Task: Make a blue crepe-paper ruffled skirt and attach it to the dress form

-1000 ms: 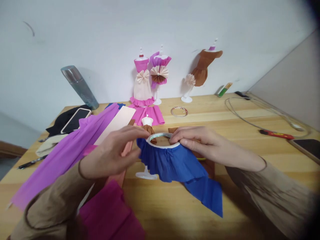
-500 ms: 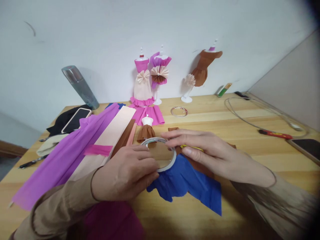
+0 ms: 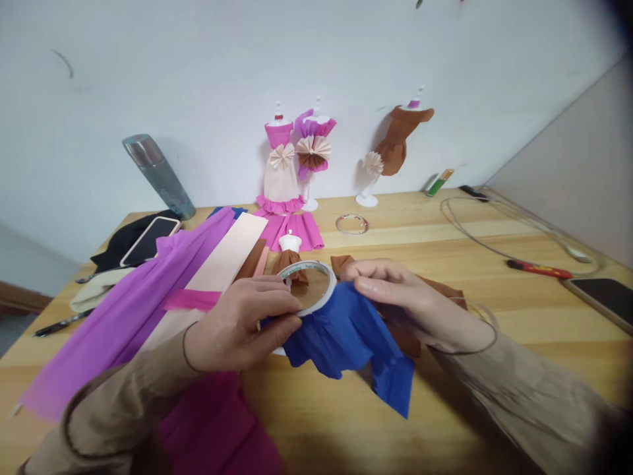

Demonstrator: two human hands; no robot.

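One capped flask [image 3: 161, 178] hides its contents; left fingers [image 3: 277, 295] pinch the white tape ring [image 3: 330, 290], right fingers [image 3: 383, 287] pinch blue crepe paper [image 3: 341, 333].

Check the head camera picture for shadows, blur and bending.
In the head view, a faint shadow falls on the wall beside the bottle, a darker one on the table by the right sleeve; in the head view, lettering on the tape ring is soft; also in the head view, the bottle's lean may be lens stretch.
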